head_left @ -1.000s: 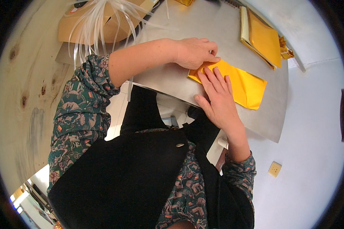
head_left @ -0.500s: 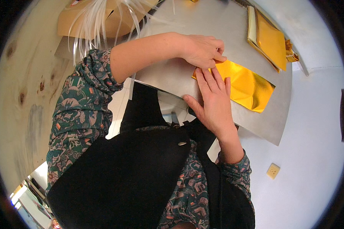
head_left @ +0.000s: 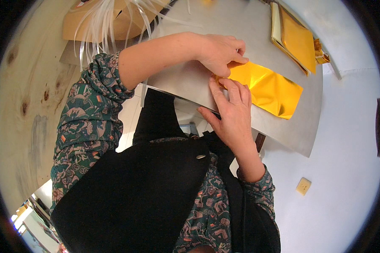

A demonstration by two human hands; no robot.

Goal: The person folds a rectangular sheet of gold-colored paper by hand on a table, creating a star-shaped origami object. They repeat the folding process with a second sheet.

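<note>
A crinkled strip of shiny gold foil paper (head_left: 276,92) lies on the grey metal table (head_left: 177,82). At the strip's left end, my left hand (head_left: 221,55) is closed with bent fingers, its fingertips down on the foil corner. Just nearer to me, my right hand (head_left: 234,111) rests its fingertips on the near left corner. Its thumb stands apart from the fingers, over the table's edge. Under the fingertips of both hands the foil's end is partly hidden, so any fold there cannot be made out.
At the table's far right lies a stack of gold foil sheets (head_left: 297,40), with a bundle of folded gold pieces (head_left: 321,52) beside it. White plastic strips (head_left: 107,25) hang over a brown cardboard box (head_left: 126,25) at the far left. A white wall (head_left: 346,126) borders the table's right side.
My right hand has slid slightly left, and its fingers are more bent than before. The left hand has moved up a little, and the foil has shifted slightly away from me.
</note>
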